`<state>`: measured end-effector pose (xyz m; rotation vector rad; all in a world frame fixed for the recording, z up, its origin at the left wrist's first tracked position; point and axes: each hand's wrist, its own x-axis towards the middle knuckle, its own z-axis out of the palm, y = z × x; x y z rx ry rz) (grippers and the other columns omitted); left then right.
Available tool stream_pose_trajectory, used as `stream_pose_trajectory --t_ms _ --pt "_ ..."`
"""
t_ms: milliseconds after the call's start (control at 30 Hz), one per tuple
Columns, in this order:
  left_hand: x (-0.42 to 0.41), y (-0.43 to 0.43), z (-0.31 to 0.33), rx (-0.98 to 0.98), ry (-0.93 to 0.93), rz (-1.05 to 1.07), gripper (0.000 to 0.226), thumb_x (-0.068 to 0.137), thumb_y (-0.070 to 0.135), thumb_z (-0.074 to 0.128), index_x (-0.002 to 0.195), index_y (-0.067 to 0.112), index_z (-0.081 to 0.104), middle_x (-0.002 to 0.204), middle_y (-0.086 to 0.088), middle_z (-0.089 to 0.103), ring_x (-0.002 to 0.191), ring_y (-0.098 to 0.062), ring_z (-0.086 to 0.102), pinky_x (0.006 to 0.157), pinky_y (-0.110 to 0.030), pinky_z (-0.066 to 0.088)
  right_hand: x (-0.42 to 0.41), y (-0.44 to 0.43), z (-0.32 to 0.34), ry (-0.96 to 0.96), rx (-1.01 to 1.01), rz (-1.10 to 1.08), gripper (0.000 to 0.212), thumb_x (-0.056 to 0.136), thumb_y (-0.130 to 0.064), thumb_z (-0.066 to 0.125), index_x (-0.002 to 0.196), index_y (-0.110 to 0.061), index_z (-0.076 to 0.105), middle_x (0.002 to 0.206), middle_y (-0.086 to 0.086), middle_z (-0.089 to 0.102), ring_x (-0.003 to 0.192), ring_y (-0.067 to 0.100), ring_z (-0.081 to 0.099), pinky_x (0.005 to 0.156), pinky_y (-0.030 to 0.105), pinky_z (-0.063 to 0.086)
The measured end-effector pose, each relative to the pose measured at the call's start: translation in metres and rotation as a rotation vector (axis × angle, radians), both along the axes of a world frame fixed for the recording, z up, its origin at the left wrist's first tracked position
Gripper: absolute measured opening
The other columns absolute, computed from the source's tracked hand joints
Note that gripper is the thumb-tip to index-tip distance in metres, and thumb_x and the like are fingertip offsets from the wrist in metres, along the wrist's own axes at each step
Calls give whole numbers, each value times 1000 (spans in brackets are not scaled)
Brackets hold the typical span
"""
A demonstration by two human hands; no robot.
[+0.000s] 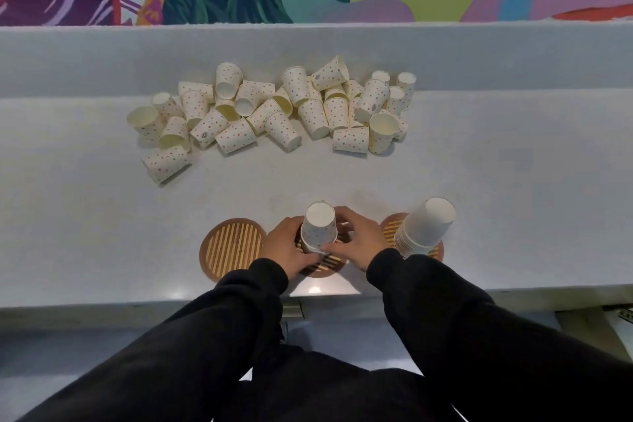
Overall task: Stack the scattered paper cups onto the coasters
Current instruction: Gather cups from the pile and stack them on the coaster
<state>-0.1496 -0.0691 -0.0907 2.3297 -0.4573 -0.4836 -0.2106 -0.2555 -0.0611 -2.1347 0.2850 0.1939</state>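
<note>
Left hand [286, 247] and right hand [359, 238], fingers curled, both gripped one inverted dotted cup [318, 228] on the lower-centre coaster [327, 267].

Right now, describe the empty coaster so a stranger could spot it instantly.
On the grey counter, three round striped coasters sit in a row along the near edge. It is the leftmost coaster. The middle coaster carries an upturned dotted cup, the right coaster a tall cup stack; this one is bare.
</note>
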Motion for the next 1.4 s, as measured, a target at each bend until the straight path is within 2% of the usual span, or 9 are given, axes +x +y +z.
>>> stream_pose_trajectory --t_ms 167,267,333,467,667,867,1033,1200,1400 --pt "2 3 0 -39 24 -9 83 69 43 91 139 31 48 133 7 60 119 -14 57 103 -36 49 5 0 -1 16 -37 29 71 76 -38 89 137 -33 54 132 -5 67 118 15 62 100 32 52" --pt "3 11 8 -167 84 -6 87 71 40 91 142 45 41 128 23 57 114 0 55 99 -27 50 4 -1 -3 35 -41 32 74 76 -39 90 140 -31 54 136 -3 66 121 17 61 101 32 51" --pt "3 14 13 -192 123 -17 77 75 43 88 138 50 43 125 30 57 112 6 54 98 -25 49 4 -1 -6 50 -16 -2 74 74 -41 91 139 -32 56 136 -4 67 122 17 61 105 36 52" --pt "6 14 14 -179 150 3 67 79 44 85 138 41 52 132 15 62 114 -4 55 100 -27 45 2 -1 -11 99 17 -27 71 77 -38 89 140 -32 57 140 -6 64 128 20 60 107 38 48" --pt "9 11 18 -171 151 6 68 74 39 89 134 39 56 134 10 64 115 -8 55 104 -33 47 3 0 -9 118 29 -40 72 76 -36 91 141 -29 60 139 -6 66 128 19 60 107 37 48" --pt "4 10 22 -158 170 18 70 75 35 90 134 40 52 135 9 62 113 -6 52 100 -29 44 1 -2 -10 117 44 -17 76 75 -38 91 143 -34 57 142 -8 64 131 19 59 109 38 48" --pt "2 9 23 -147 178 21 68 76 35 89 132 42 50 136 8 62 114 -7 51 105 -37 46 -3 1 -13 93 23 -20 75 78 -42 88 145 -36 54 143 -9 63 132 19 59 109 38 46" --pt "3 10 25 -139 166 -4 68 76 34 89 130 42 48 126 16 58 113 -7 52 100 -29 44 -3 3 -10 98 15 -21 75 79 -42 87 145 -35 52 145 -6 62 133 22 59 109 40 47" --pt "11 14 22 -86 182 -30 78 77 29 89 142 34 48 127 14 59 113 -9 54 96 -28 48 -6 -3 -10 142 61 -32 94 77 -32 90 155 -32 39 151 0 56 139 26 53 114 47 46"
